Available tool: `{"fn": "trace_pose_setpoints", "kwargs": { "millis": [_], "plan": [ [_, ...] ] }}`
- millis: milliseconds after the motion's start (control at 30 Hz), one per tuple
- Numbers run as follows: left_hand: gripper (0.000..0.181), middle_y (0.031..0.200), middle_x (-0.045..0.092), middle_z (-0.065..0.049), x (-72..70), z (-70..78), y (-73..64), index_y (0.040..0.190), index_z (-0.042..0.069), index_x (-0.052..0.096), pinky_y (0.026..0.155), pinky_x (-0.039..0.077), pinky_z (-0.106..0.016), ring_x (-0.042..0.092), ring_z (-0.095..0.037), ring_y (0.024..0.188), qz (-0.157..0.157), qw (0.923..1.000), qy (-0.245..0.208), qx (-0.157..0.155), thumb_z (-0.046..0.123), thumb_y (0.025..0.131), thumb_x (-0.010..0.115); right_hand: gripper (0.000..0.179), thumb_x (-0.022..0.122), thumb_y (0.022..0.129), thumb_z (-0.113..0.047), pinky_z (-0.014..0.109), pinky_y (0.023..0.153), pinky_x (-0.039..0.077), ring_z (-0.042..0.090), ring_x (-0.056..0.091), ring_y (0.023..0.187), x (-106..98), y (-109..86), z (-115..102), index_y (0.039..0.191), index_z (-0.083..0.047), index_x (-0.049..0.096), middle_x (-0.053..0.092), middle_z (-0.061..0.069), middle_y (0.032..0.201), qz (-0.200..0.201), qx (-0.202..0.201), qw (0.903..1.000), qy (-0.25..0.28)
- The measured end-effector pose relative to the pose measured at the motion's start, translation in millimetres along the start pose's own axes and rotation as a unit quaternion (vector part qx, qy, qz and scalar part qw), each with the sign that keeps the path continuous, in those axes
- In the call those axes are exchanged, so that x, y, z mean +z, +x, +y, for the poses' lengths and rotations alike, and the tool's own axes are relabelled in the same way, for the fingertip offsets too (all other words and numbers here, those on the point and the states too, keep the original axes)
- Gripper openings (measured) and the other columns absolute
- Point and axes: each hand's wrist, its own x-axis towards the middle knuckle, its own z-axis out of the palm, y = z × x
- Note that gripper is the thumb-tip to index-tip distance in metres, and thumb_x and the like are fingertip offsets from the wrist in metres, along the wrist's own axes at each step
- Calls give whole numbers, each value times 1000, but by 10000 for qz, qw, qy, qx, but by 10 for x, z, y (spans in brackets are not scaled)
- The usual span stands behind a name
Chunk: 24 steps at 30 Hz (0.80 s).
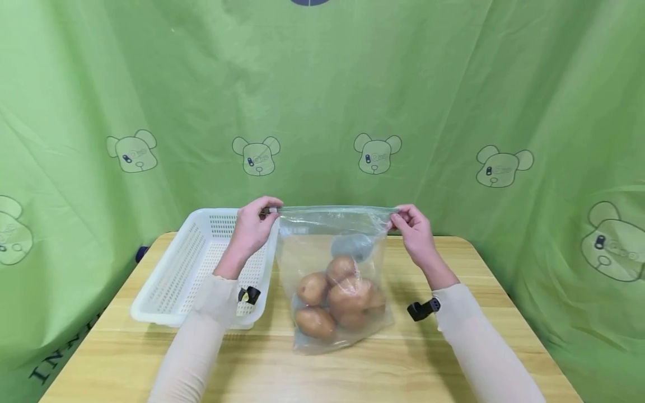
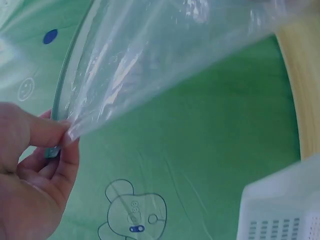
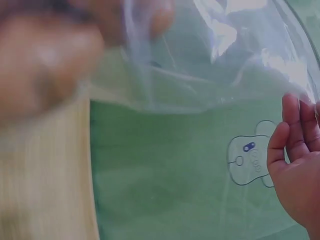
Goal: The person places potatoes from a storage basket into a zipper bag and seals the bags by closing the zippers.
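A clear zip-top bag (image 1: 307, 246) hangs upright between both hands, its greenish top edge pulled nearly straight. Several brown potatoes (image 1: 314, 323) lie in its lower part, some overlapping others. My left hand (image 1: 252, 225) pinches the bag's upper left corner between thumb and fingers; a small pale piece (image 1: 274, 210) shows at that corner. At the upper right corner, my right hand (image 1: 414, 232) holds the edge with thumb and fingertips. In the right wrist view the potatoes (image 3: 45, 65) loom blurred and close behind the film.
A white perforated plastic basket (image 1: 166, 317) stands on the left of the wooden table (image 1: 322, 380), partly behind the left forearm. Dark cameras (image 1: 423, 309) are strapped to both wrists. A green curtain (image 1: 322, 84) with printed bear heads hangs around the table.
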Motion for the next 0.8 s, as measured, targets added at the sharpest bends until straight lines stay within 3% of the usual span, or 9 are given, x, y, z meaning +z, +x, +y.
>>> {"fn": "trace_pose_setpoints", "kwargs": {
  "millis": [100, 167, 233, 333, 433, 600, 700, 800],
  "plan": [
    [24, 98, 66, -9, 26, 44, 9, 108, 3, 65, 77, 52, -28, 60, -19, 86, 424, 9944, -782, -569, 0, 85, 66, 6, 50, 93, 6, 20, 71, 53, 8, 59, 67, -25, -14, -49, 98, 7, 54, 59, -1, 75, 5, -9, 9997, 249],
    [26, 97, 65, -9, 57, 75, 12, 109, 1, 63, 79, 52, -26, 60, -17, 87, 642, 9817, -1415, -1101, 2, 83, 68, 8, 49, 95, 1, 20, 72, 53, 8, 60, 68, -42, -26, -69, 94, -1, 56, 59, -1, 76, 31, 86, 9991, 403],
    [27, 94, 66, -8, 90, 90, 15, 108, -2, 62, 77, 52, -25, 61, -14, 84, 815, 9641, -2002, -1542, 4, 83, 70, 11, 49, 97, -4, 20, 72, 53, 9, 60, 69, -64, -37, -75, 90, -7, 57, 59, 0, 78, 42, 225, 9977, 636],
    [25, 85, 66, -4, 128, 103, 15, 104, -2, 63, 71, 52, -24, 62, -9, 74, 937, 9489, -2323, -1917, 8, 83, 72, 16, 48, 98, -7, 20, 69, 53, 9, 60, 67, -86, -49, -78, 86, -8, 58, 58, 1, 75, 177, 399, 9953, 859],
    [22, 82, 66, -3, 152, 112, 17, 102, -3, 63, 69, 52, -23, 62, -9, 70, 1010, 9461, -2370, -1961, 7, 83, 71, 15, 49, 97, -6, 19, 61, 53, 10, 58, 61, -105, -50, -88, 86, -8, 60, 58, 2, 71, 326, 354, 9940, 987],
    [21, 89, 66, -11, 191, 114, 52, 104, -6, 64, 73, 54, -23, 61, -11, 74, 1112, 9445, -2587, -1695, 1, 85, 67, 9, 55, 94, -5, 18, 46, 48, 10, 57, 52, -135, -37, -161, 88, -6, 62, 60, 4, 65, 561, -96, 9934, 998],
    [21, 90, 66, -12, 229, 113, 73, 106, -8, 63, 74, 54, -24, 62, -11, 73, 1148, 9372, -2886, -1586, -1, 86, 64, 8, 57, 93, -6, 18, 44, 48, 11, 57, 51, -165, -18, -187, 88, -5, 62, 60, 5, 65, 656, -161, 9924, 1033],
    [19, 86, 66, -9, 284, 130, 81, 105, -9, 61, 72, 55, -25, 62, -10, 70, 1136, 9277, -3223, -1505, -2, 88, 61, 9, 56, 94, -6, 18, 46, 49, 11, 58, 52, -201, -10, -177, 86, -4, 61, 60, 5, 65, 732, 26, 9914, 1082]
  ]
}}
